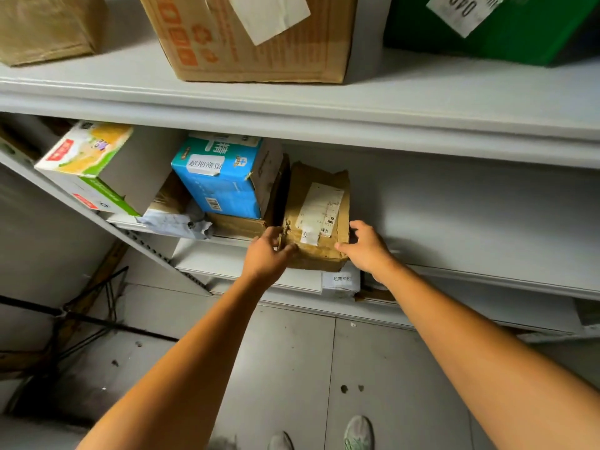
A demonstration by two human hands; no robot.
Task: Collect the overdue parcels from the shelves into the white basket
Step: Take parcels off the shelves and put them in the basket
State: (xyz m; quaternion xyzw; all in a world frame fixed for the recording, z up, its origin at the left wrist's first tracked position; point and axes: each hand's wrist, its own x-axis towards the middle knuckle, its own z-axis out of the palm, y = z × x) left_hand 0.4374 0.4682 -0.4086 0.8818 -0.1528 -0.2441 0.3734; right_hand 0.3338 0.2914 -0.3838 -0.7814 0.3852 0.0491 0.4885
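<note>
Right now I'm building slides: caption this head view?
Left hand and right hand grip battered brown cardboard parcel on grey shelf.

Shelf lies bare rightward; blue box crowds the left.

You have one view only, a wide-angle camera worn on your head. It looks forward and steeply down at the shelves from close in. The upper shelf fills the top of the frame, and the floor and your shoes sit at the bottom edge. Your left arm and right arm rise from the lower corners toward the middle.
</note>
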